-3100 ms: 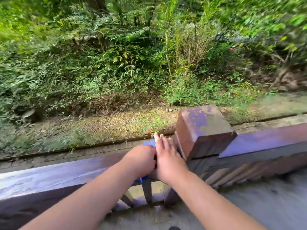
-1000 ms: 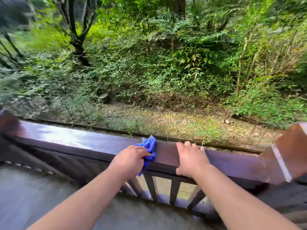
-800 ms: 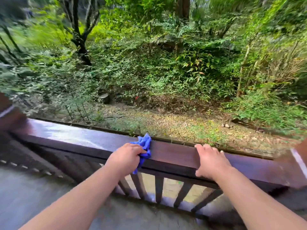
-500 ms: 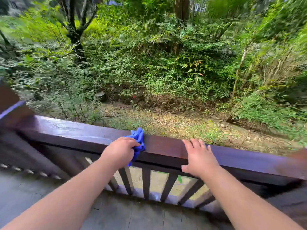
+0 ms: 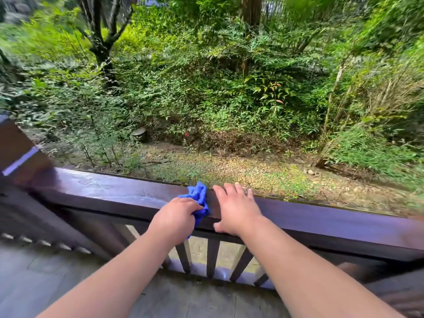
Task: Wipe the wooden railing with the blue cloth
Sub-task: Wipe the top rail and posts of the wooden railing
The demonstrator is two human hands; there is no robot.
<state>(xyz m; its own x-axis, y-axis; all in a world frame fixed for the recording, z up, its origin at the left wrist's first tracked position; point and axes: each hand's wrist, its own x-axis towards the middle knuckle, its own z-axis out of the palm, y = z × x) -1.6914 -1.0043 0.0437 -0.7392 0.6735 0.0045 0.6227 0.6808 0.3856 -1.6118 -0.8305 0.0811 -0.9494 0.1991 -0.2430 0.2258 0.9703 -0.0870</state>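
Note:
A dark brown wooden railing (image 5: 103, 191) runs across the view from the left post down to the right. Its top looks wet and shiny left of my hands. My left hand (image 5: 175, 220) is closed around a crumpled blue cloth (image 5: 199, 195) and presses it against the rail's top and near face. Part of the cloth hangs below the hand. My right hand (image 5: 236, 208) lies flat on the rail just right of the cloth, fingers spread over the top, thumb on the near face, holding nothing.
A square wooden post (image 5: 16, 150) stands at the railing's left end. Upright balusters (image 5: 212, 258) sit under the rail. A grey plank floor (image 5: 68, 283) lies on my side. Beyond the rail are a gravel strip (image 5: 229, 171) and dense green bushes.
Both hands have slid left along the rail, away from the right post. In the last half second my right hand has closed in beside the cloth.

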